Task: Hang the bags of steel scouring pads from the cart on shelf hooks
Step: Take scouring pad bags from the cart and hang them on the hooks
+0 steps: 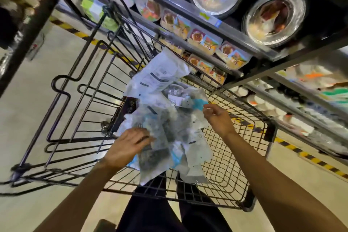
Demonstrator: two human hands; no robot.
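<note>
A black wire cart (pixel 235 181) stands below me, holding several clear plastic bags of dark steel scouring pads (pixel 169 128) with blue and white labels. My left hand (pixel 128 147) grips the edge of a clear bag of pads (pixel 153 158) at the near side of the pile. My right hand (pixel 218 118) hovers over the pile's right side, fingers curled, pinching the blue-printed corner of another bag (pixel 197 102). A larger white printed bag (pixel 160 73) lies at the far end of the cart.
Grey metal shelves (pixel 244 43) run along the right, stocked with round glass dishes (pixel 275 18) and packaged plates (pixel 205 41). A black upright post (pixel 32 28) stands at the left. Yellow-black floor tape (pixel 316 160) runs beside the shelving. My dark trouser legs show under the cart.
</note>
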